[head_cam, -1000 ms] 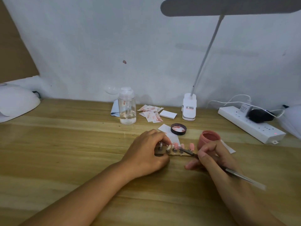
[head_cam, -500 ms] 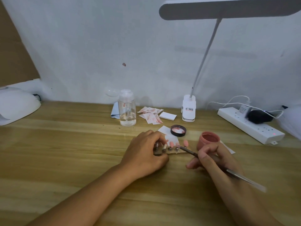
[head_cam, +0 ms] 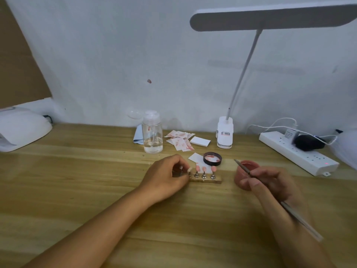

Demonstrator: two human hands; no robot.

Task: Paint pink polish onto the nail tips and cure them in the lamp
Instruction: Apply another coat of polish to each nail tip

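- The wooden table [head_cam: 77,171] filled the near part of the view, and two bare arms reached in from 6 o'clock.
- The right hand [head_cam: 270,182] was at 3 o'clock from the middle. Its thumb and fingers were curled tight round a thin brush [head_cam: 243,168], held like a pencil. The long handle ran back toward 5 o'clock.
- The left hand [head_cam: 166,176] was near the middle. Its fingers were curled in and pinched the left end of the little wooden stand [head_cam: 209,180].
- The stand lay flat on the table between the two hands. Three pink nail tips [head_cam: 204,169] stood up on small metal pegs. One more tip at the left end was mostly hidden by the fingers.
- The pink pot [head_cam: 249,164] stood just behind the right hand, at 3 o'clock from the stand. The brush tip pointed up by its left rim. Whether it touched the polish could not be told.
- A black lid [head_cam: 212,158] lay at 12 o'clock from the stand, partly on a white paper [head_cam: 194,157].
- Farther back stood a clear bottle [head_cam: 152,136], some stained papers [head_cam: 179,141] and the desk lamp [head_cam: 225,135].
- A power strip [head_cam: 297,153] lay at 2 o'clock.
- The white curing lamp [head_cam: 21,130] sat far off at 9 o'clock, well apart from the nail tips.
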